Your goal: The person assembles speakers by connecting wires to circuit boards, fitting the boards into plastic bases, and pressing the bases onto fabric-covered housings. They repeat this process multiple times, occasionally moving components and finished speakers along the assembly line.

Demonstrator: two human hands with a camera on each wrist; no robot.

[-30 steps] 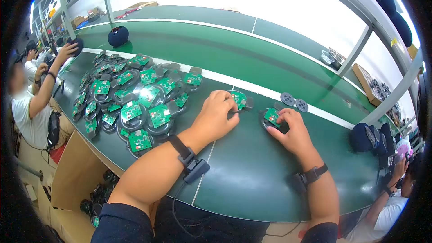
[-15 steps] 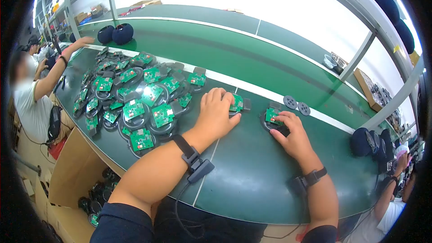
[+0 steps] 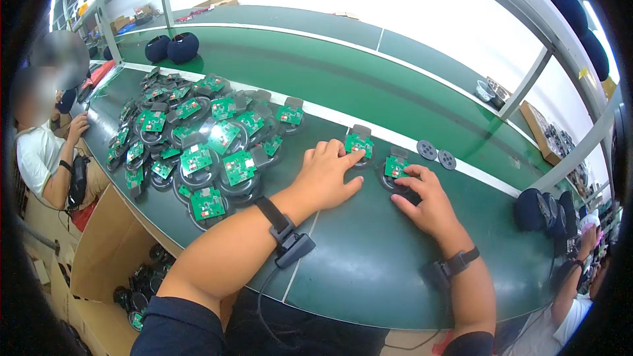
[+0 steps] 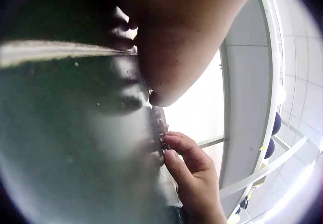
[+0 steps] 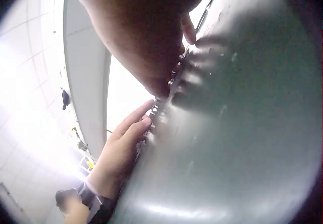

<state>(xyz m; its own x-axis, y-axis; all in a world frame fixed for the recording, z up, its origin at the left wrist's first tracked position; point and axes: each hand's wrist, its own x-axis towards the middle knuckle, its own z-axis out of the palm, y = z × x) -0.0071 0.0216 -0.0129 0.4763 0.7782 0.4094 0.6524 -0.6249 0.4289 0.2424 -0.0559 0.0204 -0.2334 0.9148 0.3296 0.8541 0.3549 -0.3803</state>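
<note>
Mid-frame, your L hand [image 3: 326, 179] lay loose, index at L PCB [image 3: 357, 143], upper rt; your R hand [image 3: 430, 203] touched R PCB [image 3: 395, 167], upper left, couldn't tell if gripping.

Sleeves [image 3: 179, 324] are dark — wrist straps [image 3: 269, 215] black, cabled.
</note>
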